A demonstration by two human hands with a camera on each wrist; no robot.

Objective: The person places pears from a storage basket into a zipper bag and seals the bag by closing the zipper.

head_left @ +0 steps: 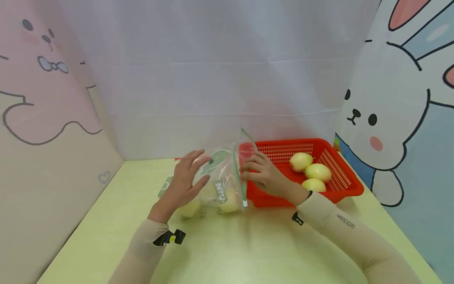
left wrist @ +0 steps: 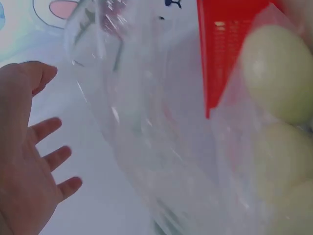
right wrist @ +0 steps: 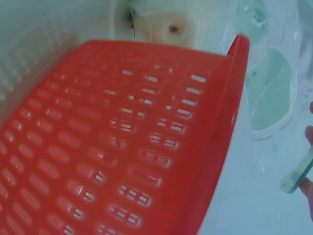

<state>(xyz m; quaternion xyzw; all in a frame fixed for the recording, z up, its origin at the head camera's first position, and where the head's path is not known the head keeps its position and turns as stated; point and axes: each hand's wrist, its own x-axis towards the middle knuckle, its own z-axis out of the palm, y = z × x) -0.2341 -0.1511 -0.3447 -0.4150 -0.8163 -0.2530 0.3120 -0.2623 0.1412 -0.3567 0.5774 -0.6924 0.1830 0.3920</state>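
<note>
At the grip of the right hand (head_left: 267, 176), the bag (head_left: 220, 176) is thin, glossy, creased plastic, the basket (head_left: 335, 194) beyond it smooth plastic (faintly shiny), the tabletop (head_left: 230, 252) below satiny.

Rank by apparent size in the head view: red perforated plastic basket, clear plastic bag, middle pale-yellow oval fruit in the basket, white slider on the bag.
1. Red basket and clear bag: too close to rank, each partly hidden.
2. Middle fruit
3. White slider

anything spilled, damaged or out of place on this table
Nothing stands out. Three pale yellow fruits sit in the red plastic basket, more show through the clear zip bag, and no spill or damage is visible.
</note>
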